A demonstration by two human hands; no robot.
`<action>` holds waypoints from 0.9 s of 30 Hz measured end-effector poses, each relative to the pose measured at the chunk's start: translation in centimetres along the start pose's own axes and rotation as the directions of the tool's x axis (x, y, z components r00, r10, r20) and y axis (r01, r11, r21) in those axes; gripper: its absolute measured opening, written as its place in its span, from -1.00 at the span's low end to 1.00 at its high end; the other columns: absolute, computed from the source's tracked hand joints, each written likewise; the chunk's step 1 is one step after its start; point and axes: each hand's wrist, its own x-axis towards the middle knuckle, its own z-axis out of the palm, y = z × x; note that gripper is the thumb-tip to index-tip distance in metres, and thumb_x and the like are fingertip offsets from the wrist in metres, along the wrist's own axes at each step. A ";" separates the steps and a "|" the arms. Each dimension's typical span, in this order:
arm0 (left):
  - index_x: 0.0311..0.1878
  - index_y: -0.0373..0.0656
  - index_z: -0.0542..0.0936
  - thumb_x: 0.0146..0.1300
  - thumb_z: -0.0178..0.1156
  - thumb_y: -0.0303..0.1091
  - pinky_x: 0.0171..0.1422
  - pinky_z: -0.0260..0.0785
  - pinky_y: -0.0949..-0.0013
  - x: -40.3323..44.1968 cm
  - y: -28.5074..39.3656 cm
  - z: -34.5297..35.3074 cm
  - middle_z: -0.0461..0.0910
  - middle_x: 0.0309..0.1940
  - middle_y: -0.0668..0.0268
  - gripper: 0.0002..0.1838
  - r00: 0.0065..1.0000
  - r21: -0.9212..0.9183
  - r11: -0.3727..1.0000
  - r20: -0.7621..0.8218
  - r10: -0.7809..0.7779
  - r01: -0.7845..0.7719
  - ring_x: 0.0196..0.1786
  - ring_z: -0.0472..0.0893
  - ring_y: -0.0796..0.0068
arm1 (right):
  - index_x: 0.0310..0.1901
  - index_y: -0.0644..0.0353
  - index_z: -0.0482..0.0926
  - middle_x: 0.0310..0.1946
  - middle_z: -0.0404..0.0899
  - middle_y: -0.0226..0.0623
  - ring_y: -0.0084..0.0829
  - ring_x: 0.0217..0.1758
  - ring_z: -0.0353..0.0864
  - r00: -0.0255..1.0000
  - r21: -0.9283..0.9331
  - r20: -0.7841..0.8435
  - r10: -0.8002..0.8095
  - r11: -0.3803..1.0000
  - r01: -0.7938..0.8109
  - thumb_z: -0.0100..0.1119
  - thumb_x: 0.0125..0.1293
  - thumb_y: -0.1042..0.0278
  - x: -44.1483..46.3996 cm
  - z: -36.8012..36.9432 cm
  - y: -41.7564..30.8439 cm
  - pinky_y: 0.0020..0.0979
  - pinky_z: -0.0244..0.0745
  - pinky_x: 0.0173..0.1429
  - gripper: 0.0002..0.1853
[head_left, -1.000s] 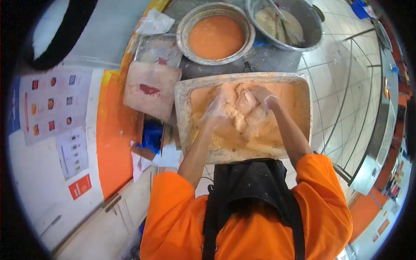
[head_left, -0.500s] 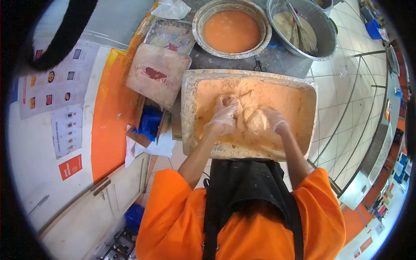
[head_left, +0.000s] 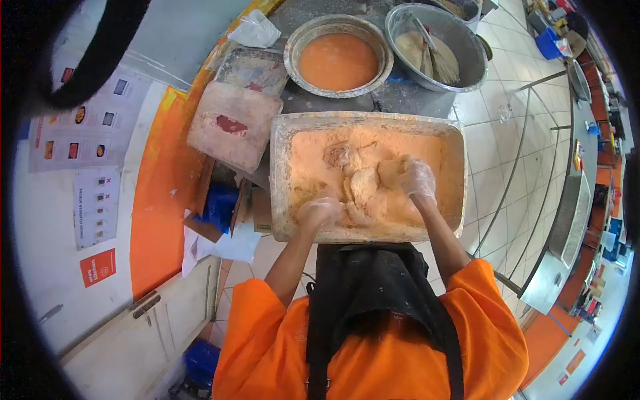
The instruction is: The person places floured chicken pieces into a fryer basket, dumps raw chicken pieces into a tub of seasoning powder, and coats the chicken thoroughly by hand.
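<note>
A deep tub (head_left: 275,180) of pale orange flour stands in front of me. Several lumpy, flour-coated pieces of meat (head_left: 365,187) lie in its middle, with a darker, less coated piece (head_left: 339,155) behind them. My left hand (head_left: 322,211), in a clear plastic glove, is low in the flour at the front left; its fingertips are hidden. My right hand (head_left: 418,180), gloved likewise, is at the right of the pile. Its fingers are closed against a coated piece (head_left: 392,172) that stands partly out of the flour.
Behind the tub are a round pan (head_left: 293,60) of orange liquid and a metal bowl (head_left: 475,60) with pale batter and a whisk (head_left: 443,67). A stained board (head_left: 233,143) lies left of the tub. Railings (head_left: 517,173) and a steel counter (head_left: 553,280) stand to the right.
My hands have moved apart from the middle: the left one towards the front left of the tub, the right one slightly up. The middle pieces now lie uncovered by my hands. The view has shifted slightly.
</note>
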 end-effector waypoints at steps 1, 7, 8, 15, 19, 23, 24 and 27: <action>0.00 -0.12 0.58 0.23 0.01 0.02 -0.14 0.40 0.25 -2.0 1.9 -1.9 0.65 -0.14 0.17 -0.54 0.992 -0.061 0.993 0.085 -0.095 0.100 -0.20 0.60 0.28 | -0.08 0.13 0.63 -0.17 0.67 0.02 -0.08 -0.04 0.67 0.989 0.038 -0.008 0.151 0.988 -0.150 0.23 0.13 -0.06 -0.6 -1.5 -1.5 -0.21 0.54 0.04 -0.54; -0.39 -0.24 0.65 0.08 0.14 -0.22 -0.28 0.46 0.26 -3.7 2.7 -0.8 0.67 -0.44 0.10 -0.74 0.947 -0.106 0.985 -0.306 0.100 -0.139 -0.37 0.67 0.18 | 0.00 0.16 0.59 -0.12 0.66 0.05 -0.02 0.01 0.65 0.977 0.021 -0.100 0.187 0.982 -0.186 0.24 0.11 -0.16 0.2 1.7 -1.9 -0.16 0.54 0.09 -0.42; -0.40 -0.25 0.65 0.04 0.17 -0.25 -0.28 0.48 0.25 -5.0 4.1 -2.5 0.68 -0.43 0.08 -0.76 0.957 -0.141 0.989 -0.291 -0.006 -0.037 -0.35 0.69 0.17 | -0.01 0.14 0.59 -0.17 0.66 0.03 -0.04 -0.03 0.66 0.989 0.010 -0.097 0.112 0.994 -0.111 0.24 0.10 -0.11 1.4 3.4 -0.3 -0.17 0.56 0.06 -0.46; -0.33 -0.28 0.64 -0.10 0.29 -0.24 -0.19 0.52 0.18 -5.9 2.7 -4.4 0.69 -0.38 0.00 -0.69 0.966 -0.310 0.951 -0.243 -0.090 0.010 -0.27 0.71 0.13 | 0.00 0.11 0.59 -0.21 0.69 -0.05 -0.05 -0.10 0.68 0.969 0.198 -0.224 -0.104 0.969 0.150 0.25 0.12 0.12 2.4 2.4 3.7 -0.15 0.57 -0.02 -0.58; -0.24 -0.27 0.62 -0.05 0.31 -0.23 -0.21 0.49 0.16 0.4 -2.1 -0.8 0.66 -0.36 -0.02 -0.66 0.865 -0.328 0.917 -0.501 0.033 -0.226 -0.29 0.68 0.18 | -0.01 0.12 0.60 -0.23 0.69 -0.06 -0.07 -0.10 0.68 0.974 0.092 -0.223 -0.049 0.993 0.071 0.15 0.23 0.21 2.2 -1.7 0.9 -0.14 0.55 -0.01 -0.68; -0.15 -0.25 0.55 0.05 0.28 -0.29 -0.17 0.47 0.10 1.2 -1.4 -1.2 0.64 -0.32 -0.05 -0.68 0.689 -0.396 0.876 -0.716 -0.108 -0.274 -0.26 0.66 0.10 | 0.11 0.15 0.49 -0.12 0.64 -0.08 -0.16 0.04 0.61 0.945 -0.514 -0.231 -0.232 0.854 0.084 -0.02 0.34 0.32 7.0 5.7 11.3 -0.18 0.54 0.09 -0.66; -0.11 -0.23 0.52 0.09 0.28 -0.27 -0.16 0.47 0.08 0.5 -1.1 -1.3 0.64 -0.32 -0.05 -0.67 0.711 -0.359 0.890 -0.701 -0.057 -0.282 -0.24 0.65 0.04 | 0.14 0.13 0.47 -0.09 0.60 -0.12 -0.22 0.14 0.55 0.947 -0.549 -0.200 -0.251 0.830 0.104 -0.03 0.33 0.35 4.6 6.0 10.6 -0.23 0.55 0.11 -0.65; -0.05 -0.20 0.47 0.16 0.27 -0.25 -0.15 0.45 0.02 -1.2 -0.6 -2.3 0.63 -0.31 -0.03 -0.65 0.742 -0.236 0.923 -0.666 0.073 -0.302 -0.21 0.64 -0.09 | 0.17 0.10 0.46 0.01 0.58 -0.08 -0.13 0.19 0.54 0.995 -0.500 -0.063 -0.076 0.865 0.035 -0.04 0.33 0.30 -1.8 3.5 6.0 -0.20 0.53 0.20 -0.61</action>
